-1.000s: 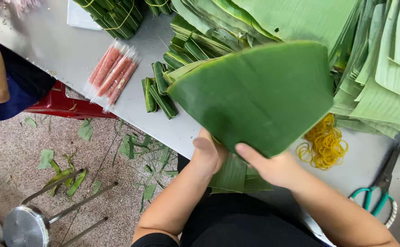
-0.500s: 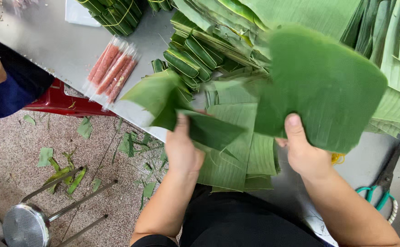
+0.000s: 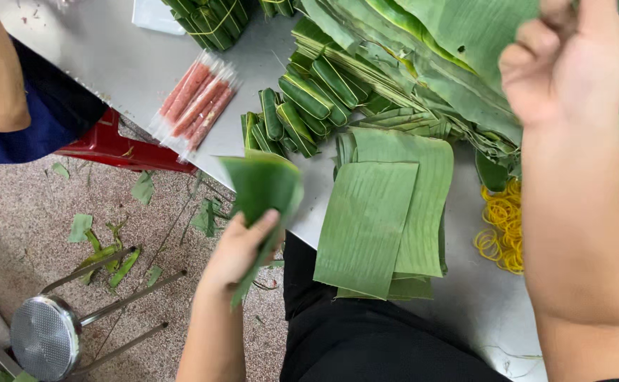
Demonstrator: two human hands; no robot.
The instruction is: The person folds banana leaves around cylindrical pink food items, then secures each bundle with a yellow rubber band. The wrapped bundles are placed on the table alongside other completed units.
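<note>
Bare table (image 3: 118, 64) is seen left of the sausages (image 3: 195, 102). Ahead, room is blocked by wrapped rolls (image 3: 302, 106), cut leaves (image 3: 387, 212) and rubber bands (image 3: 500, 226).

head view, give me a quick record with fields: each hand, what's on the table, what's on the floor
left hand: left hand grips a folded leaf piece, held off the table edge
right hand: right hand raised and closed over the big leaf pile; what it grips cannot be told
table centre: stack of cut leaf sheets lying flat on the grey table
table other: wrapped green rolls, pink sausages in clear wrap, yellow rubber bands
floor: metal stool, leaf scraps
</note>
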